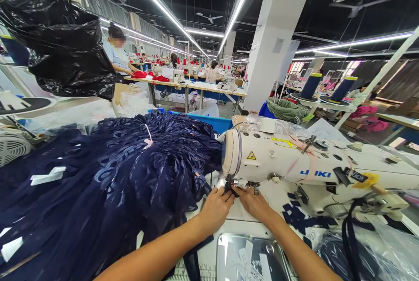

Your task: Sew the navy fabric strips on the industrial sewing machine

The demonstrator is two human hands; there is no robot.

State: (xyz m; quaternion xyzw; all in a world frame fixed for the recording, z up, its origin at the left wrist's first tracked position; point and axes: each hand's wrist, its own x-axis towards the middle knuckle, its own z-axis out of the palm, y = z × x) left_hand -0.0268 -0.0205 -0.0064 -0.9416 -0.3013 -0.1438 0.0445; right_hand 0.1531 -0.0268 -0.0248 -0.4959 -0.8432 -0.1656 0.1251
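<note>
My left hand [216, 207] and my right hand [253, 202] meet under the head of a white sewing machine [294, 161], fingertips pinching a small dark navy fabric piece [233, 190] by the needle. A big heap of navy lace fabric [108, 185] lies to the left, touching my left forearm. Whether the needle is in the cloth is hidden by my fingers.
A metal tray [252, 257] sits at the near table edge. Navy strips [297, 220] lie to the right of my right arm. Two navy thread cones [310, 85] stand behind the machine. A black plastic bag [65, 45] hangs at upper left. Other people work at far tables.
</note>
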